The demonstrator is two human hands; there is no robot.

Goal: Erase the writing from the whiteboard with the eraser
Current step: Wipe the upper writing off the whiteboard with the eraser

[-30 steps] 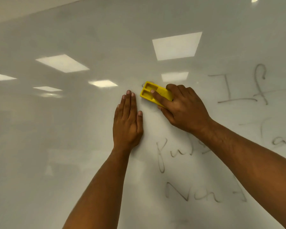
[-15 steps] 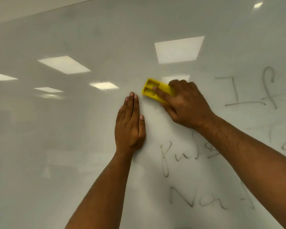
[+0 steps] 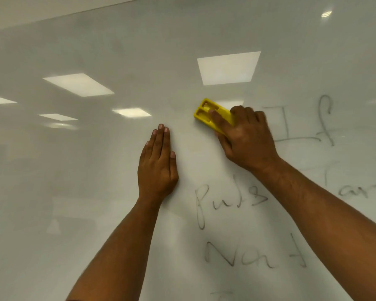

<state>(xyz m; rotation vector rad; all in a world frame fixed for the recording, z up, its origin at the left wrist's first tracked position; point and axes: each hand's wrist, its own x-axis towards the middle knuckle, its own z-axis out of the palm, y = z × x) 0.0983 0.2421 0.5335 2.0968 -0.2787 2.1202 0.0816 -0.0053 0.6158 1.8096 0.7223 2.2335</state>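
A glossy whiteboard fills the head view. My right hand grips a yellow eraser and holds it flat against the board, just left of the grey word "If". My left hand lies flat on the board with straight fingers, left of and below the eraser. More grey writing sits below my right hand, with another line under it. A further word shows at the right edge. My right forearm hides part of the writing.
Ceiling light panels reflect in the board, a large one above the eraser and others at the left. The board's top edge runs across the upper left. The board's left half carries no writing.
My right hand has carried the eraser a little to the right, away from my left hand's fingertips. The view has shifted slightly. My left hand stays flat on the board.
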